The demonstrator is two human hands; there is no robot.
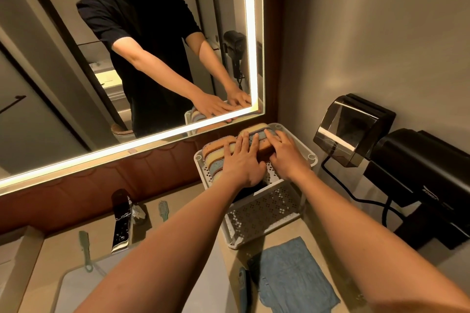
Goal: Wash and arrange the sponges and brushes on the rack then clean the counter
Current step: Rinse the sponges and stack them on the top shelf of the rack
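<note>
A white tiered rack (255, 193) stands in the counter's back right corner. Several sponges (216, 154) in orange, yellow and blue lie side by side on its top shelf. My left hand (241, 160) lies flat on the sponges with straight fingers. Beside it, my right hand (284, 151) presses the right-hand sponges with spread fingers. Two green brushes lie on the counter, one (85, 249) by the sink's back edge, one (164, 209) near the tap. A blue brush (244, 287) lies beside a blue cloth (292, 279).
A chrome tap (122, 223) stands behind the white sink (76, 287) at lower left. A black hair dryer in its holder (419, 185) and a dark dispenser (351, 129) hang on the right wall. A lit mirror (127, 58) fills the back wall.
</note>
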